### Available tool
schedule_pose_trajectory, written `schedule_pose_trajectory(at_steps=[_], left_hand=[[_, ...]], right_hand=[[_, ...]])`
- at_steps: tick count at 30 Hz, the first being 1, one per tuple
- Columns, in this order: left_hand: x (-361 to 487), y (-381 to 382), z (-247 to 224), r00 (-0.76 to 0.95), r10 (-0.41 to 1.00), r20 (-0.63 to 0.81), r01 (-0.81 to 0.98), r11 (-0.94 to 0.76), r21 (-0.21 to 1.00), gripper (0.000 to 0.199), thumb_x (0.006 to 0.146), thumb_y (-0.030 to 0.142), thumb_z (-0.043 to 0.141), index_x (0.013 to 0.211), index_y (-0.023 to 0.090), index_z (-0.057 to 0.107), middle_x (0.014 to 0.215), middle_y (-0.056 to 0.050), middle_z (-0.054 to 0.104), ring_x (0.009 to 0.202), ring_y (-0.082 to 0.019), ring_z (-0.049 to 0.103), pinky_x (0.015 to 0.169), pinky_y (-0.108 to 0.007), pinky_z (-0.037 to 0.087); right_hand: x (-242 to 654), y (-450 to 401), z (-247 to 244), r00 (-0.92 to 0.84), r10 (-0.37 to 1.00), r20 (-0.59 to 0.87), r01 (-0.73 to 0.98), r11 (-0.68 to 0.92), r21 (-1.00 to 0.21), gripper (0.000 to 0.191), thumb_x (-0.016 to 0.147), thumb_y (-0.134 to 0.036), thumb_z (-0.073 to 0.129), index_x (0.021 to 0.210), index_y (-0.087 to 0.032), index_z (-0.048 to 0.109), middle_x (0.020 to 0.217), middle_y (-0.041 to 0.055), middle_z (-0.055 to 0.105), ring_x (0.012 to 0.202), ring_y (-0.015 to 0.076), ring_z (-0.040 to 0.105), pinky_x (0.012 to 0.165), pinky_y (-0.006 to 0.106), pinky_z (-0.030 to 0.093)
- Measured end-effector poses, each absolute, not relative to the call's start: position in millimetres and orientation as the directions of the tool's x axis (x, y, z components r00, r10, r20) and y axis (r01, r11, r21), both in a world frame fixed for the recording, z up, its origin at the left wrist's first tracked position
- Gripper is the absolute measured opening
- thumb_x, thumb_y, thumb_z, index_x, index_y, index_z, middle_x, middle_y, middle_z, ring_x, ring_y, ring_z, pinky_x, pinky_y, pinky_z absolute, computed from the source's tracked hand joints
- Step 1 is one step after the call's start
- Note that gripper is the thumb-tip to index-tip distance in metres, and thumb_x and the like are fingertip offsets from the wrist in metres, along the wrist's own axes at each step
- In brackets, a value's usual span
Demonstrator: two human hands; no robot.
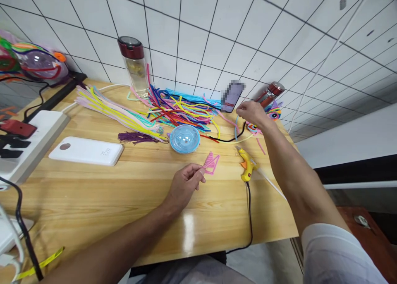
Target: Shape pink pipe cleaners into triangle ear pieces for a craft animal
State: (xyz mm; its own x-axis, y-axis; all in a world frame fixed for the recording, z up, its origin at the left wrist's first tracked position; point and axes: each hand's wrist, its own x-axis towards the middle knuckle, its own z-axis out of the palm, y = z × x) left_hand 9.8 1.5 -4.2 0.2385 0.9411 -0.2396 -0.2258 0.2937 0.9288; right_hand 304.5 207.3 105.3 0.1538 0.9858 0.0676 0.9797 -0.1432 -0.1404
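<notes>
Between the thumb and fingers of my left hand [187, 180] is a pink pipe-cleaner shape [211, 164], a small angular frame with one part filled by close rows. My right hand [252, 113] reaches to the back right, beside a smartphone [234, 97] that leans near the wall. Its fingers are curled together; a light blue pipe cleaner [236, 127] hangs just below them, and I cannot make out whether they grip it. On the tabletop below that hand lies a yellow hot glue gun [247, 165] with a white glue stick in its back.
A blue glass bowl [185, 139] stands mid-table before a heap of colourful pipe cleaners [186, 112]. Further left are a glass tea bottle [136, 71], a white power bank [87, 151] and a power strip [37, 139]. The glue gun's black cord [249, 218] runs over the front edge.
</notes>
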Motion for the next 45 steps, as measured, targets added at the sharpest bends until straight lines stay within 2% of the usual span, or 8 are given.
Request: schedule_pose_trajectory(at_steps=[7, 13, 18, 23, 29, 40, 42, 45], left_hand=[[11.4, 1.8, -6.5, 0.234, 0.943, -0.238, -0.229, 0.291, 0.929, 0.038, 0.077, 0.053, 0.078, 0.087, 0.016, 0.074, 0.066, 0.000, 0.068, 0.051, -0.009, 0.047, 0.051, -0.024, 0.041], [11.0, 0.9, -7.6, 0.231, 0.946, -0.225, -0.227, 0.278, 0.933, 0.036, 0.080, 0.052, 0.078, 0.087, 0.017, 0.075, 0.067, 0.000, 0.069, 0.053, -0.009, 0.048, 0.053, -0.024, 0.041], [8.8, 1.6, -10.9, 0.252, 0.939, -0.234, -0.208, 0.289, 0.934, 0.037, 0.080, 0.053, 0.078, 0.088, 0.017, 0.074, 0.067, 0.000, 0.068, 0.052, -0.009, 0.048, 0.052, -0.024, 0.041], [6.2, 1.2, -16.9, 0.242, 0.944, -0.226, -0.170, 0.270, 0.948, 0.035, 0.083, 0.052, 0.078, 0.090, 0.017, 0.075, 0.068, 0.000, 0.069, 0.053, -0.010, 0.051, 0.053, -0.024, 0.041], [7.0, 0.2, -19.0, 0.251, 0.944, -0.215, -0.169, 0.261, 0.950, 0.035, 0.084, 0.052, 0.079, 0.090, 0.017, 0.077, 0.069, 0.000, 0.069, 0.053, -0.010, 0.051, 0.053, -0.023, 0.042], [10.0, 0.6, -13.9, 0.245, 0.949, -0.198, -0.183, 0.246, 0.952, 0.036, 0.082, 0.052, 0.079, 0.088, 0.017, 0.076, 0.067, 0.000, 0.068, 0.052, -0.009, 0.049, 0.052, -0.024, 0.040], [10.3, 0.6, -11.1, 0.258, 0.945, -0.203, -0.184, 0.254, 0.949, 0.037, 0.080, 0.053, 0.078, 0.087, 0.017, 0.075, 0.065, 0.000, 0.067, 0.051, -0.009, 0.048, 0.052, -0.024, 0.040], [11.3, 0.6, -9.0, 0.258, 0.945, -0.198, -0.191, 0.251, 0.949, 0.039, 0.080, 0.055, 0.078, 0.087, 0.017, 0.075, 0.065, 0.000, 0.067, 0.051, -0.010, 0.047, 0.052, -0.024, 0.039]], right_hand=[[308.2, 210.4, 64.5, 0.149, 0.989, 0.015, 0.985, -0.147, -0.088, 0.022, 0.087, -0.019, 0.069, 0.098, -0.016, 0.088, 0.100, 0.0153, 0.086, 0.097, 0.0312, 0.079, 0.084, 0.036, 0.056], [258.9, 207.9, 49.5, -0.100, 0.992, 0.078, 0.982, 0.111, -0.154, 0.028, 0.099, -0.028, 0.066, 0.121, -0.021, 0.083, 0.121, 0.0094, 0.084, 0.111, 0.0248, 0.075, 0.097, 0.033, 0.053], [211.8, 198.5, 39.2, -0.305, 0.942, 0.138, 0.944, 0.318, -0.086, 0.035, 0.104, -0.032, 0.063, 0.131, -0.016, 0.077, 0.139, 0.0185, 0.074, 0.128, 0.0327, 0.066, 0.100, 0.040, 0.050], [195.1, 199.0, 30.7, -0.285, 0.954, 0.091, 0.956, 0.290, -0.048, 0.028, 0.105, -0.027, 0.059, 0.119, -0.018, 0.081, 0.127, 0.0172, 0.077, 0.119, 0.0327, 0.066, 0.095, 0.039, 0.049], [196.9, 205.9, 25.4, -0.264, 0.959, 0.105, 0.959, 0.272, -0.080, 0.033, 0.110, -0.030, 0.054, 0.118, -0.018, 0.083, 0.131, 0.0175, 0.076, 0.123, 0.0310, 0.065, 0.098, 0.038, 0.047], [207.0, 210.3, 30.7, -0.264, 0.964, 0.036, 0.955, 0.266, -0.132, 0.045, 0.113, -0.033, 0.045, 0.092, -0.018, 0.082, 0.082, 0.0017, 0.075, 0.077, 0.0182, 0.064, 0.069, 0.029, 0.037], [204.9, 208.9, 34.1, -0.256, 0.966, 0.033, 0.959, 0.258, -0.117, 0.042, 0.111, -0.034, 0.049, 0.092, -0.019, 0.083, 0.083, 0.0026, 0.076, 0.078, 0.0197, 0.065, 0.069, 0.029, 0.037], [198.2, 203.7, 36.9, -0.247, 0.967, 0.059, 0.964, 0.252, -0.080, 0.033, 0.109, -0.038, 0.056, 0.108, -0.021, 0.085, 0.103, 0.0086, 0.082, 0.094, 0.0244, 0.069, 0.076, 0.031, 0.042]])
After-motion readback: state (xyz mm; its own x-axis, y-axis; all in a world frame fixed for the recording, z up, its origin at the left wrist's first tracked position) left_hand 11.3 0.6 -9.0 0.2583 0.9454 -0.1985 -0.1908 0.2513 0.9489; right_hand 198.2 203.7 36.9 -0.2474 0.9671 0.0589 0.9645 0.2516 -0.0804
